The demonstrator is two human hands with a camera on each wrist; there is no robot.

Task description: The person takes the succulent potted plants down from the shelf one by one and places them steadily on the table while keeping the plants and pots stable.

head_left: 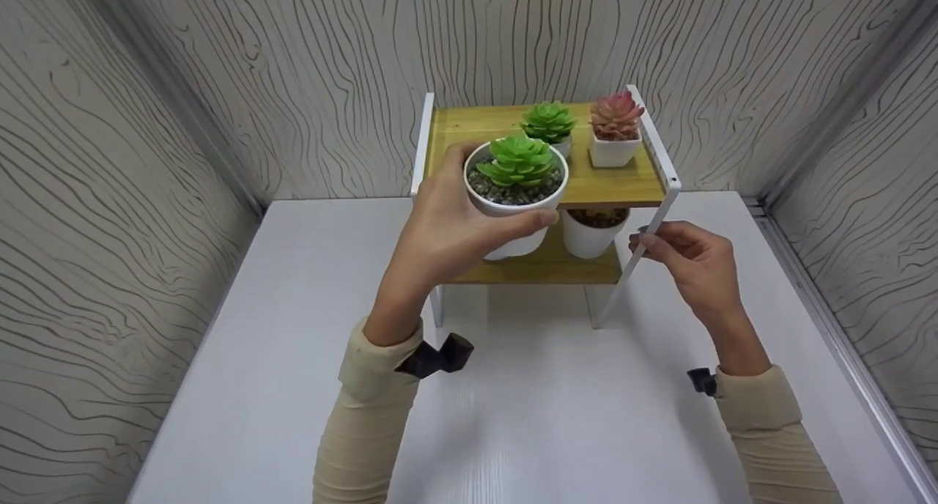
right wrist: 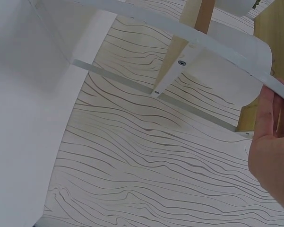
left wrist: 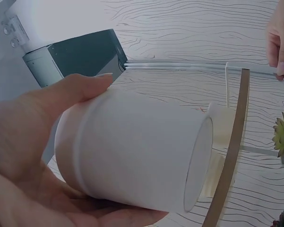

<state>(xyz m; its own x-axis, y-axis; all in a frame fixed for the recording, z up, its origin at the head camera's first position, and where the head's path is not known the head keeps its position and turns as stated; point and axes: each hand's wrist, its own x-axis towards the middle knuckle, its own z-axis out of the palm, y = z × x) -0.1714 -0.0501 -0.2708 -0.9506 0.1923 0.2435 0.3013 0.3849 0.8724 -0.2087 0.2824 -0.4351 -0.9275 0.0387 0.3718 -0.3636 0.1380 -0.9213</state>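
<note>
My left hand (head_left: 447, 222) grips a round white pot with a green succulent (head_left: 518, 163), thumb across its front. It is held up before the top board of a two-tier wooden shelf (head_left: 469, 127); in the left wrist view the white pot (left wrist: 137, 146) lies sideways across the picture. My right hand (head_left: 696, 266) pinches the shelf's white front right post (head_left: 654, 222) just below the top board. From the right wrist, the fingers (right wrist: 264, 113) show against that post. A second green succulent (head_left: 548, 121) and a pink succulent in a square white pot (head_left: 615, 151) stand on the top board.
On the lower board (head_left: 542, 272) stands a white pot (head_left: 588, 239), its plant mostly hidden under the top board. Another white pot there is partly covered by the held one. The shelf stands on a white table (head_left: 513, 416) with wood-patterned walls (head_left: 330, 64) around it.
</note>
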